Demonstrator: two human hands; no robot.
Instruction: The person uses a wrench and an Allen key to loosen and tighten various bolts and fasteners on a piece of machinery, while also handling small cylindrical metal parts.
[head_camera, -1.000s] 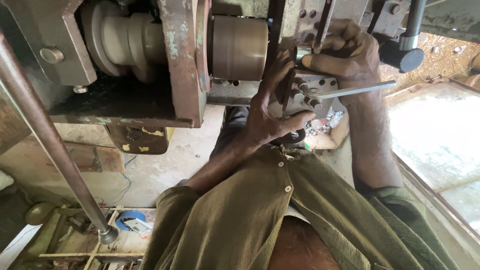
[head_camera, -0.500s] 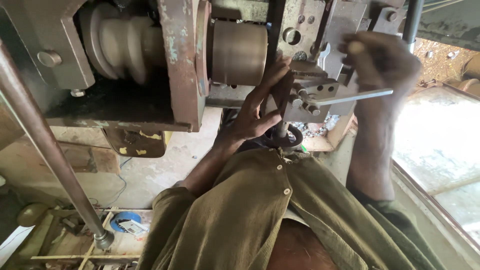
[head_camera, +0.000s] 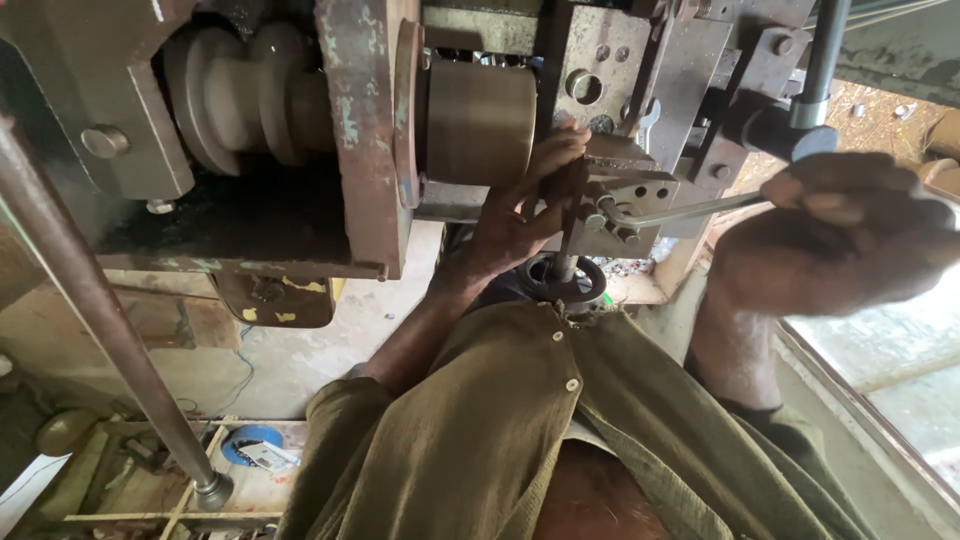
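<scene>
My left hand (head_camera: 515, 215) reaches up to the grey tool post (head_camera: 640, 185) of a rusty lathe, fingers curled around a dark vertical bar (head_camera: 572, 225) at its left side. My right hand (head_camera: 840, 235), blurred, is closed around the outer end of a thin steel wrench (head_camera: 690, 209). The wrench's other end sits on a bolt of the tool post. A dull brass-coloured cylinder (head_camera: 480, 120) juts from the machine just left of my left hand. A black handwheel (head_camera: 570, 282) lies below the post.
A stepped grey pulley (head_camera: 235, 100) sits in the rusty frame at upper left. A long steel rod (head_camera: 100, 310) slants down the left side. On the floor lie a blue tape reel (head_camera: 250, 445) and wooden slats. A black lever knob (head_camera: 775, 130) stands above my right hand.
My right hand has swung the wrench handle out to the right and down, away from the tool post. My left hand stays on the bar at the post.
</scene>
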